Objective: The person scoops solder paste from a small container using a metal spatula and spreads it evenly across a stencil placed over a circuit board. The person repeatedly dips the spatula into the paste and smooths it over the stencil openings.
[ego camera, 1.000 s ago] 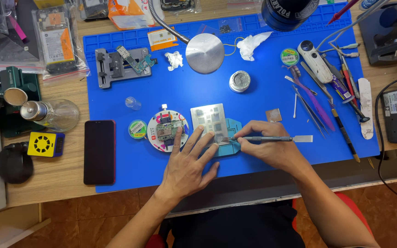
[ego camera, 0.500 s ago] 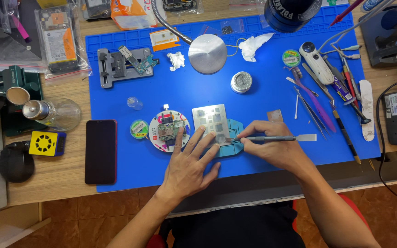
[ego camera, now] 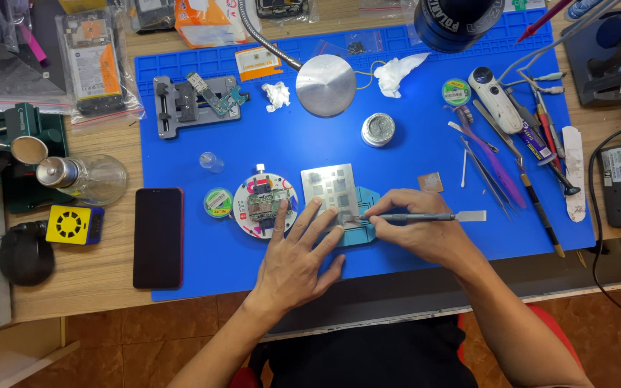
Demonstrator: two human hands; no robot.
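Note:
A square metal stencil (ego camera: 330,185) lies on a light blue holder (ego camera: 365,208) on the blue work mat (ego camera: 411,165). My left hand (ego camera: 298,255) rests flat on the mat, its fingertips pressing the stencil's lower edge. My right hand (ego camera: 422,228) grips a slim grey spatula tool (ego camera: 425,216), whose left tip touches the stencil's lower right corner. A round white fixture with a small circuit board (ego camera: 265,205) sits just left of my left hand.
A black phone (ego camera: 158,237) lies at the mat's left edge. A metal disc (ego camera: 325,85), a solder-wick tin (ego camera: 378,129), a board clamp (ego camera: 190,104), tweezers and several hand tools (ego camera: 512,151) lie around. A glass bottle (ego camera: 84,178) stands left.
Both hands stay on the stencil; the right hand's tool has shifted only slightly along the stencil's lower edge. The view has drifted a little.

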